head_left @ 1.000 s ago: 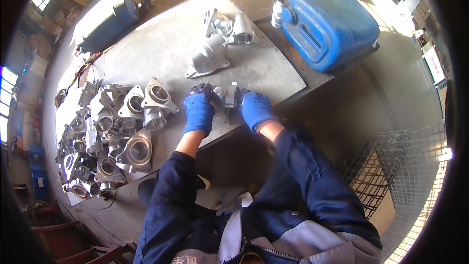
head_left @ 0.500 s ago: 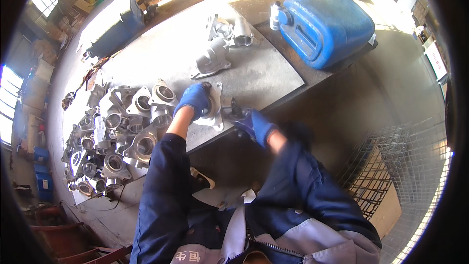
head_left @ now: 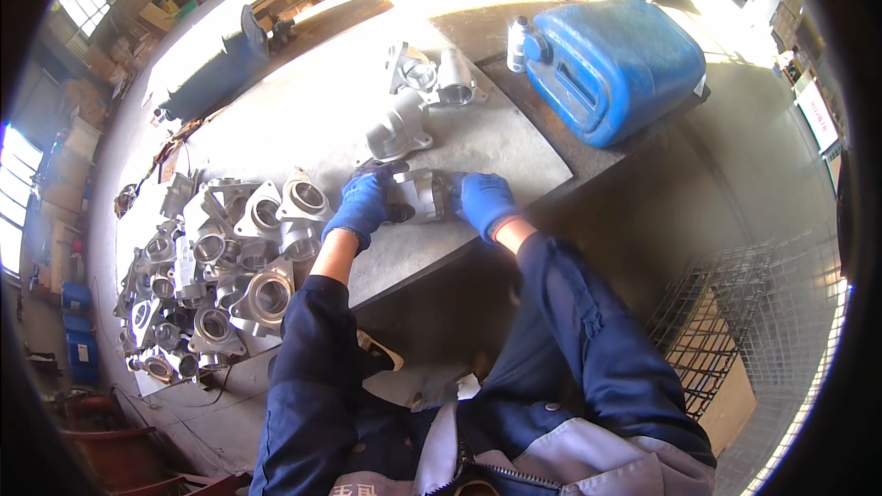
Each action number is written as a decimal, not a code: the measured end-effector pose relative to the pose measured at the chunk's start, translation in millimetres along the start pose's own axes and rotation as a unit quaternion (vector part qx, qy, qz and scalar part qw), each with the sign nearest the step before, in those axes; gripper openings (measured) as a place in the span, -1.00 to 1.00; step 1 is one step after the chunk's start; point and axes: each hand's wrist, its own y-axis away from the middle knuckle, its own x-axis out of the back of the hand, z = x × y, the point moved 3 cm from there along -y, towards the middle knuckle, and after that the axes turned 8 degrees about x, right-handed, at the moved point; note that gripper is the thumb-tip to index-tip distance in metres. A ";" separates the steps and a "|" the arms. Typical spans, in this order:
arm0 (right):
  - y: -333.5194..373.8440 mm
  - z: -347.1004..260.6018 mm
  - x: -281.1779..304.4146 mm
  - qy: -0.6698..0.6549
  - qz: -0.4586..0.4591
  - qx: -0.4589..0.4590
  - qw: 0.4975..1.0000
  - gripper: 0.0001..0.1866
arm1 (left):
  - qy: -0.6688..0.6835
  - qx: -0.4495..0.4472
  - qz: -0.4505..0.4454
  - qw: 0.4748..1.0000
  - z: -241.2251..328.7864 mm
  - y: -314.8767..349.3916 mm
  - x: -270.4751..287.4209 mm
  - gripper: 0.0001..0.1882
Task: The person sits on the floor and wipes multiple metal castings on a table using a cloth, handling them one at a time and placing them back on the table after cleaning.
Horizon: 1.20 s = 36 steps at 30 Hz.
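Between my two hands is a silvery cast-metal housing (head_left: 422,195), over the near edge of the metal sheet. My left hand (head_left: 360,206), in a blue glove with dark fingertips, is closed round its left end. From the other side my right hand (head_left: 487,204), gloved alike, is closed on the housing; its fingertips are partly hidden. Just beyond my left hand stands another cast housing (head_left: 397,127) with a flanged foot. Two more castings (head_left: 453,80) lie close together behind it. To my left is a pile of similar housings (head_left: 214,248) with round bores and flanges.
A large blue jerrycan (head_left: 614,69) lies on its side at the table's far right, beside a small white bottle (head_left: 518,44). A blue bin (head_left: 216,64) sits far left. Wire mesh baskets (head_left: 717,331) stand low at right.
My right hand has moved up and in, onto the right side of the housing. The housing has turned, so its flange no longer faces my right side. My left hand has shifted slightly down.
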 end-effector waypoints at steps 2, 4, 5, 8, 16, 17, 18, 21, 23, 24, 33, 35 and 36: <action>-14.7 -0.5 -4.6 0.074 0.004 -0.009 0.997 -0.79 | 0.012 0.010 -0.020 1.000 1.2 -3.0 1.6 -0.21; -23.3 -0.3 -5.5 0.121 0.026 -0.009 0.992 -0.78 | -0.018 0.026 -0.026 0.999 8.7 -3.0 4.1 -0.22; -24.6 -4.4 0.4 0.123 0.012 0.008 0.992 -0.74 | -0.036 0.038 -0.027 0.998 7.7 -1.6 6.4 -0.23; -22.6 -15.1 12.1 0.114 -0.024 0.040 0.992 -0.75 | 0.015 0.020 -0.019 1.000 -4.0 -5.9 4.8 -0.24; -9.7 -9.6 0.7 0.047 -0.034 0.014 0.998 -0.78 | 0.043 0.035 -0.046 0.997 1.4 -4.2 4.1 -0.28; -9.3 -11.2 1.7 0.040 -0.039 0.007 0.998 -0.77 | 0.002 0.016 -0.032 0.999 4.7 -4.1 7.4 -0.28; -8.3 -12.3 1.4 0.034 -0.045 -0.001 0.998 -0.77 | 0.009 0.010 -0.028 1.000 4.8 -3.3 6.8 -0.28; 1.1 -14.9 -4.1 0.001 -0.044 0.015 0.999 -0.76 | 0.059 0.051 -0.055 0.995 5.7 0.1 3.9 -0.28; 2.8 -13.5 -8.4 -0.009 -0.050 -0.009 0.999 -0.73 | 0.038 0.020 -0.036 0.998 3.8 -2.2 4.3 -0.28; 2.4 -13.0 -9.0 -0.013 -0.050 -0.021 0.998 -0.71 | 0.062 0.040 -0.047 0.996 3.3 -1.6 4.0 -0.28; 70.1 -21.2 -36.5 -0.196 0.102 0.001 0.975 -0.73 | -0.044 -0.026 0.037 0.998 9.2 13.4 5.1 -0.30; 98.7 -12.0 -66.0 -0.622 -0.055 -0.197 0.756 -0.74 | -0.174 -0.084 0.110 0.975 10.1 33.6 0.7 -0.35; 111.2 -11.1 -80.3 -0.717 -0.089 -0.224 0.654 -0.76 | -0.231 -0.113 0.155 0.954 6.0 47.7 -4.0 -0.38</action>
